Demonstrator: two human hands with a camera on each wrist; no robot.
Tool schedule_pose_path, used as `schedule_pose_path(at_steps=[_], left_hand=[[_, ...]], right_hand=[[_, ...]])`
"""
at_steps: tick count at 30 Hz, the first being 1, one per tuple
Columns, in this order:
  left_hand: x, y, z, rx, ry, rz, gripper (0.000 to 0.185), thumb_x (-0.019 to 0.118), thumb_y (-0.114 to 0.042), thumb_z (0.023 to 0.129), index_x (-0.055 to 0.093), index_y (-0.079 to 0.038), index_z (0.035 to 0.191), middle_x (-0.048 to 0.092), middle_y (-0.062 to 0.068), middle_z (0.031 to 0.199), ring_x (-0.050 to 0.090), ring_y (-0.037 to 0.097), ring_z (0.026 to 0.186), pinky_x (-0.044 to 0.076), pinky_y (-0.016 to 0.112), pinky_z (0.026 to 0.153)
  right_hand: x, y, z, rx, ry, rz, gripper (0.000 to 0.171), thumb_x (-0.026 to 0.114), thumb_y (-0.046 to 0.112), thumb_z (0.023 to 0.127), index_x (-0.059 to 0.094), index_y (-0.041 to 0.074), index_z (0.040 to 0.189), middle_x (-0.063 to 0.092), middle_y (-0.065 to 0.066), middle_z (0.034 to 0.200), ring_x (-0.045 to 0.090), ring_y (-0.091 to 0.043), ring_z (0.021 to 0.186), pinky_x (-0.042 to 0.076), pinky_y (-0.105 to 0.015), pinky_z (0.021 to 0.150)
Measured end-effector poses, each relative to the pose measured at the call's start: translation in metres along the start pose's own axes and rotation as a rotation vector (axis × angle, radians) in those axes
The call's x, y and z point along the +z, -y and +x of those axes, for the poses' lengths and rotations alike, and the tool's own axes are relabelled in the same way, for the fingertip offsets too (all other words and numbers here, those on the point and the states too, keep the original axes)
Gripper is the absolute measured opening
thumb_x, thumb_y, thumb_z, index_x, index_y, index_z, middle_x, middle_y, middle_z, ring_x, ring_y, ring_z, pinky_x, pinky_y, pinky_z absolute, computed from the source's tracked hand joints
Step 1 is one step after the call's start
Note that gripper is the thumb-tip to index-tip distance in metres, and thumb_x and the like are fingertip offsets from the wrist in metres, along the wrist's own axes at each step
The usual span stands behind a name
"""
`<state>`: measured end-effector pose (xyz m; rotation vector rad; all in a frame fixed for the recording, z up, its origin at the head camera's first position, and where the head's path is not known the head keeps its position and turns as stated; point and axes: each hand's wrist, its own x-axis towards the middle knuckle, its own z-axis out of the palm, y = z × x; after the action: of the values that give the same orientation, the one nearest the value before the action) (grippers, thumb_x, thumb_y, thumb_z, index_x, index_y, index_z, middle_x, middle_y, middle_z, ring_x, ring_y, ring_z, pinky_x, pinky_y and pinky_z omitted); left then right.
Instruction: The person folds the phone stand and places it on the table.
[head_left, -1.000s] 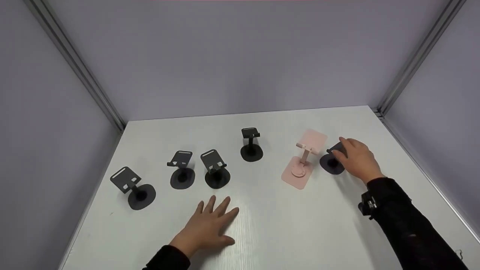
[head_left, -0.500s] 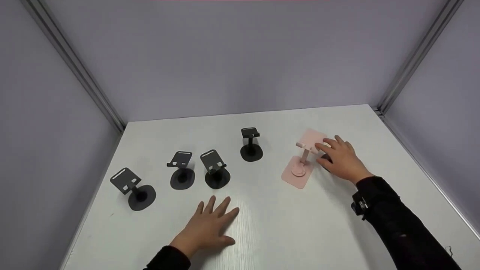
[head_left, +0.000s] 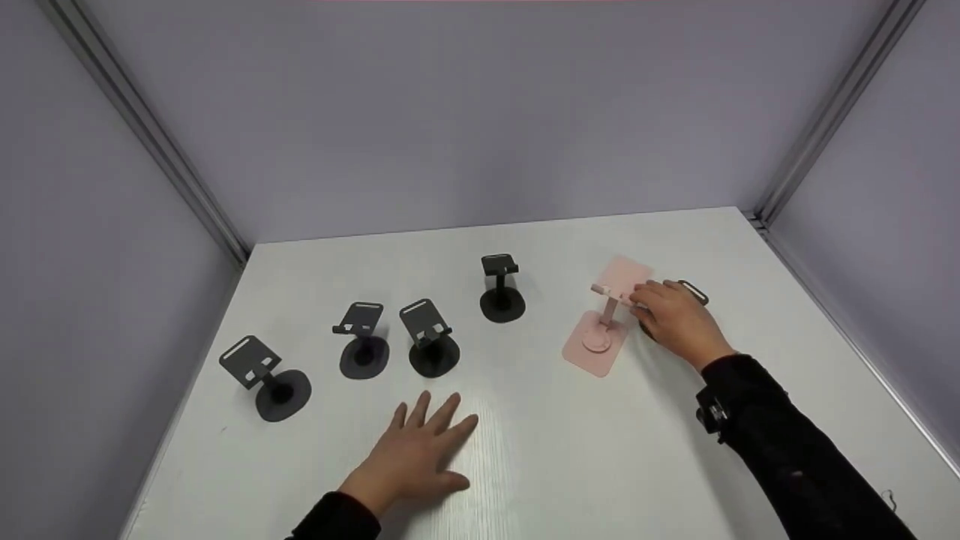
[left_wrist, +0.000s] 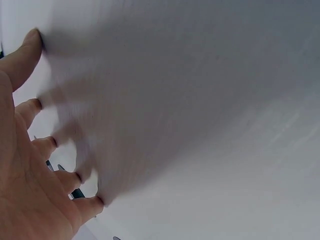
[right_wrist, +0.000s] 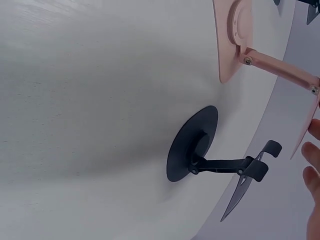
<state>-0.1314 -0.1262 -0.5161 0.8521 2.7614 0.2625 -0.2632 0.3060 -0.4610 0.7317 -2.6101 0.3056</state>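
Observation:
My right hand (head_left: 673,315) reaches over a black phone stand (right_wrist: 200,150) whose plate edge (head_left: 694,291) shows behind it. Its fingertips (head_left: 642,295) touch the lower edge of the tilted plate of a pink phone stand (head_left: 598,341). In the right wrist view the fingers (right_wrist: 312,155) lie relaxed beside the pink plate, and the pink stand's base (right_wrist: 235,35) sits at the top. My left hand (head_left: 420,446) lies flat on the white table (head_left: 570,457) with fingers spread (left_wrist: 30,150), holding nothing.
Several black phone stands are spread across the table: one at far left (head_left: 268,377), two side by side (head_left: 361,339) (head_left: 430,339), one farther back (head_left: 501,290). Grey walls with metal corner rails (head_left: 825,120) enclose the table on three sides.
My right hand let go of the black stand at the right and moved left to the pink stand's plate. The left hand stayed put.

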Motion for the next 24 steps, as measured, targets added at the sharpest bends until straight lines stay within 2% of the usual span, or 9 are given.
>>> schedule_pose_path(at_steps=[3, 7, 16, 19, 24], left_hand=[[0.000, 0.000, 0.000, 0.000, 0.003, -0.005, 0.082, 0.063, -0.065, 0.091, 0.035, -0.031, 0.160, 0.023, 0.010, 0.169, 0.019, 0.052, 0.151, 0.022, 0.074, 0.116], [0.001, 0.002, 0.000, -0.003, 0.010, -0.001, 0.083, 0.063, -0.065, 0.091, 0.034, -0.031, 0.160, 0.022, 0.009, 0.169, 0.018, 0.052, 0.151, 0.022, 0.074, 0.116], [0.001, 0.004, 0.002, 0.004, 0.002, -0.003, 0.082, 0.063, -0.065, 0.091, 0.035, -0.031, 0.160, 0.024, 0.011, 0.169, 0.019, 0.053, 0.151, 0.022, 0.075, 0.115], [0.001, 0.003, 0.002, 0.008, -0.003, -0.007, 0.082, 0.064, -0.064, 0.090, 0.036, -0.029, 0.160, 0.025, 0.012, 0.168, 0.020, 0.054, 0.150, 0.022, 0.075, 0.114], [-0.001, 0.001, 0.001, 0.002, 0.020, -0.006, 0.083, 0.064, -0.064, 0.090, 0.036, -0.030, 0.160, 0.024, 0.011, 0.169, 0.019, 0.052, 0.151, 0.022, 0.074, 0.115]], right_hand=[[0.001, 0.002, 0.002, -0.024, -0.034, -0.020, 0.015, 0.075, 0.005, 0.092, 0.065, 0.000, 0.102, 0.070, -0.018, 0.104, 0.068, -0.037, 0.100, 0.049, -0.057, 0.102], [0.002, 0.006, 0.004, -0.014, -0.036, -0.036, 0.017, 0.076, 0.006, 0.091, 0.061, 0.001, 0.098, 0.069, -0.015, 0.093, 0.069, -0.034, 0.089, 0.049, -0.058, 0.102], [0.006, 0.010, 0.009, 0.021, -0.039, -0.037, 0.019, 0.075, 0.002, 0.092, 0.055, 0.002, 0.089, 0.065, -0.013, 0.075, 0.070, -0.034, 0.079, 0.049, -0.057, 0.103], [0.007, 0.011, 0.009, 0.024, -0.038, -0.036, 0.020, 0.074, 0.002, 0.092, 0.054, 0.002, 0.089, 0.064, -0.013, 0.073, 0.070, -0.034, 0.077, 0.049, -0.057, 0.103], [0.007, 0.013, 0.010, 0.028, -0.035, -0.034, 0.016, 0.073, 0.002, 0.092, 0.057, -0.001, 0.095, 0.065, -0.014, 0.079, 0.070, -0.035, 0.081, 0.048, -0.056, 0.106]])
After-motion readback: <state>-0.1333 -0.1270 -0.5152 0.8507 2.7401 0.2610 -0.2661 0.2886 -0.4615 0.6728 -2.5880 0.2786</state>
